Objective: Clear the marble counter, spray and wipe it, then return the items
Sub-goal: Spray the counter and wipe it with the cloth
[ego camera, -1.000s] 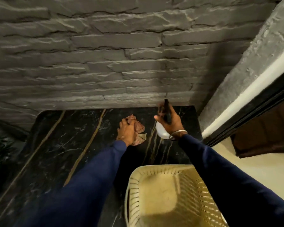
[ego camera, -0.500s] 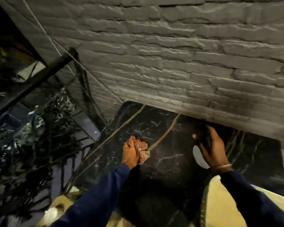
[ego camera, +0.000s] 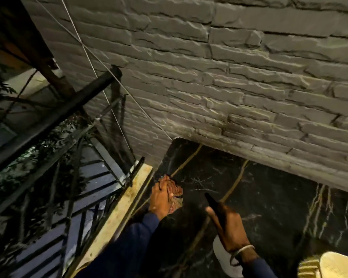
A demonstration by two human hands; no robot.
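Plainly the wiping step: the left hand (ego camera: 161, 199) is bunched round a cloth (ego camera: 176, 192) pressed down by the left edge of the tabletop (ego camera: 269, 207), and the right hand (ego camera: 232, 231) is clamped on a spray bottle (ego camera: 222, 252) (nozzle toward the cloth). Next, probably a squirt, then strokes rightward.

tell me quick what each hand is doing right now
Left hand: closed, gripping the reddish cloth on the marble counter.
Right hand: closed, gripping the spray bottle.
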